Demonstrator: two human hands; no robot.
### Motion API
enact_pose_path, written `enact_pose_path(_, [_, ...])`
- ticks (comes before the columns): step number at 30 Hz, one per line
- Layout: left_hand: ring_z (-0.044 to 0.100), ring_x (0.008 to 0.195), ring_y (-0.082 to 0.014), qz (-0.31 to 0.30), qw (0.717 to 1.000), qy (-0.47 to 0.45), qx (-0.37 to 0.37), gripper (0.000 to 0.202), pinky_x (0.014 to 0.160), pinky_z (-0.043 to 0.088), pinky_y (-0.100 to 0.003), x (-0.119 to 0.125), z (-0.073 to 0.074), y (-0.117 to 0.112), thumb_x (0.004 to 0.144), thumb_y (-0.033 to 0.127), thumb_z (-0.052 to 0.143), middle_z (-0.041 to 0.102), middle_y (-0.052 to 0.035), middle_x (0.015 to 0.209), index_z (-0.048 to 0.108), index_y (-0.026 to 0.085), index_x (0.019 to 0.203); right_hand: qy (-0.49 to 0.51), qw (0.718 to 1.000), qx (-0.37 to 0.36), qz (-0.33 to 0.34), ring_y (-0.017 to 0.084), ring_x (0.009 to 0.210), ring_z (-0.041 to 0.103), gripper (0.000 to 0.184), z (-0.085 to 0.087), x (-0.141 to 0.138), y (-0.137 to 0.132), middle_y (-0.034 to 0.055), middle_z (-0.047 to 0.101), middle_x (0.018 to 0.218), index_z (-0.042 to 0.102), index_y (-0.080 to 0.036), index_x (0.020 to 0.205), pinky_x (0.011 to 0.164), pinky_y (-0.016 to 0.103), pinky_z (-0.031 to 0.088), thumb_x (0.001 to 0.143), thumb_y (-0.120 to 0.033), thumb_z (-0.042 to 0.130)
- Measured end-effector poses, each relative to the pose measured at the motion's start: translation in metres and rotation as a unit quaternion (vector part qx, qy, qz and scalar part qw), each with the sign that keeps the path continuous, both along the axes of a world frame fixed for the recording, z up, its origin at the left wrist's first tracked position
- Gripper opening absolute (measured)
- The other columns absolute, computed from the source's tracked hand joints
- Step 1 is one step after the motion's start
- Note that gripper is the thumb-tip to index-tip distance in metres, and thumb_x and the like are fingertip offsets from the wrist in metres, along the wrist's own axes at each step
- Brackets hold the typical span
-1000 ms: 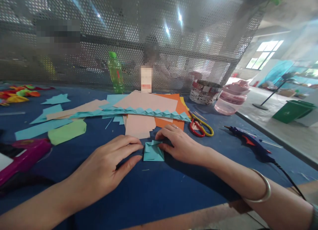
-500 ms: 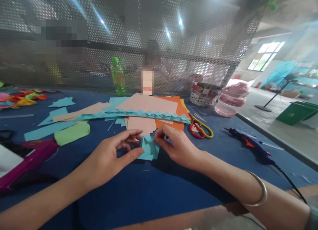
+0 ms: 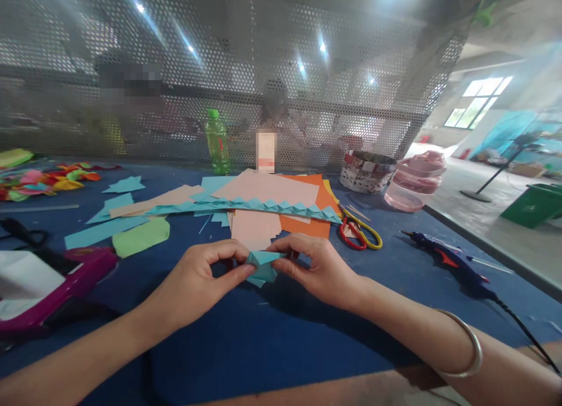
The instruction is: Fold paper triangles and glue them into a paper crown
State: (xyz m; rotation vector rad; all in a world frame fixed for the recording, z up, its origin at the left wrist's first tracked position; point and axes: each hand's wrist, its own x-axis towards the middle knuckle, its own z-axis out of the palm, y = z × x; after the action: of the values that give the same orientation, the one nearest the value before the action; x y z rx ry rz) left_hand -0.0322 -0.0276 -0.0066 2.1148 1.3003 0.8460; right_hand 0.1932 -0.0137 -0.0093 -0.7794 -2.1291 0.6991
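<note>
While the left hand [image 3: 199, 284] and right hand [image 3: 317, 270] meet, each grip pinches folded teal paper [image 3: 263, 264].

Left hand [image 3: 199, 281] and right hand [image 3: 314, 270] pinch close together.

left hand [image 3: 197, 283], right hand [image 3: 318, 268], both pinching a folded teal paper piece [image 3: 263, 265], blue tabletop [image 3: 246, 336] beneath
</note>
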Motion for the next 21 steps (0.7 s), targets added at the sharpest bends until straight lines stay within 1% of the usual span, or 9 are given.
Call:
enact_pose_path(3, [0.059,0.072,-0.014,-0.006,1.0,-0.011,0.0,0.02,0.066,0.044,-0.024,0.0,0.0,-0.001,0.085,0.038,0.06,0.066,0.0015,0.076,0.066,0.021,0.076,0.013,0.999,-0.032,-0.017,0.009,0.067,0.055,0.007,0.001,-0.001,-0.001,-0.0005,0.064,0.076,0.065,-0.015,0.087,0.063,0.02,0.044,0.087,-0.022,0.063])
enact_pose_path(6, [0.055,0.068,-0.0118,-0.023,1.0,0.0,0.008,0.014,0.063,0.043,-0.023,0.002,0.002,-0.005,0.085,0.034,0.061,0.064,0.0025,0.076,0.068,0.022,0.083,0.009,0.999,-0.029,-0.017,0.009,0.065,0.054,0.007,0.0,-0.002,-0.003,-0.0016,0.062,0.072,0.063,-0.015,0.082,0.061,0.02,0.043,0.087,-0.021,0.063])
enact_pose_path(10, [0.05,0.058,-0.0085,-0.032,0.998,0.013,0.043,0.023,0.051,0.04,-0.02,0.004,0.006,-0.011,0.082,0.032,0.066,0.067,0.0021,0.087,0.067,0.025,0.104,-0.006,0.997,0.073,0.003,0.011,0.073,0.057,0.005,0.0,-0.001,-0.005,0.002,0.064,0.079,0.064,-0.015,0.088,0.067,0.022,0.045,0.089,-0.018,0.061])
enact_pose_path(12, [0.05,0.057,-0.0077,-0.046,0.996,0.014,0.07,0.017,0.051,0.04,-0.019,0.003,0.007,-0.013,0.084,0.029,0.064,0.066,0.0028,0.084,0.067,0.025,0.101,-0.011,0.992,0.122,0.018,0.012,0.077,0.058,0.007,0.002,0.0,-0.007,0.0035,0.064,0.081,0.064,-0.015,0.092,0.072,0.024,0.045,0.091,-0.019,0.059])
enact_pose_path(14, [0.055,0.062,-0.0081,-0.067,0.993,0.012,0.092,0.01,0.057,0.042,-0.019,0.003,0.008,-0.014,0.087,0.023,0.059,0.065,0.0036,0.079,0.068,0.024,0.091,-0.013,0.991,0.128,0.029,0.013,0.081,0.059,0.01,0.003,0.001,-0.008,0.0037,0.065,0.085,0.063,-0.015,0.097,0.075,0.024,0.046,0.091,-0.023,0.06])
enact_pose_path(15, [0.057,0.066,-0.0088,-0.073,0.993,0.01,0.096,0.012,0.06,0.044,-0.019,0.002,0.008,-0.014,0.087,0.021,0.057,0.066,0.0036,0.079,0.068,0.024,0.087,-0.016,0.992,0.118,0.034,0.013,0.084,0.06,0.017,0.004,0.002,-0.009,0.0035,0.065,0.088,0.061,-0.016,0.101,0.077,0.024,0.047,0.088,-0.027,0.065])
enact_pose_path(17, [0.061,0.072,-0.0104,-0.062,0.994,0.001,0.088,0.014,0.065,0.045,-0.019,0.002,0.008,-0.014,0.086,0.019,0.055,0.067,0.0034,0.081,0.068,0.024,0.084,-0.026,0.995,0.09,0.035,0.014,0.09,0.061,0.045,0.004,0.003,-0.01,0.0038,0.065,0.097,0.056,-0.017,0.112,0.081,0.025,0.048,0.078,-0.037,0.076])
enact_pose_path(19, [0.061,0.07,-0.0107,-0.034,0.997,-0.016,0.063,0.013,0.061,0.045,-0.019,0.001,0.008,-0.012,0.084,0.02,0.057,0.068,0.0037,0.08,0.069,0.024,0.084,-0.044,0.996,0.07,0.027,0.016,0.094,0.061,0.07,0.004,0.004,-0.011,0.0049,0.064,0.104,0.048,-0.017,0.12,0.084,0.028,0.048,0.066,-0.045,0.083])
enact_pose_path(21, [0.059,0.062,-0.0101,-0.01,0.999,-0.033,0.021,0.011,0.056,0.045,-0.019,0.001,0.008,-0.011,0.083,0.023,0.059,0.067,0.0036,0.077,0.07,0.024,0.084,-0.06,0.996,0.067,0.014,0.017,0.095,0.061,0.074,0.003,0.004,-0.011,0.0058,0.063,0.106,0.045,-0.017,0.122,0.085,0.029,0.048,0.065,-0.043,0.084])
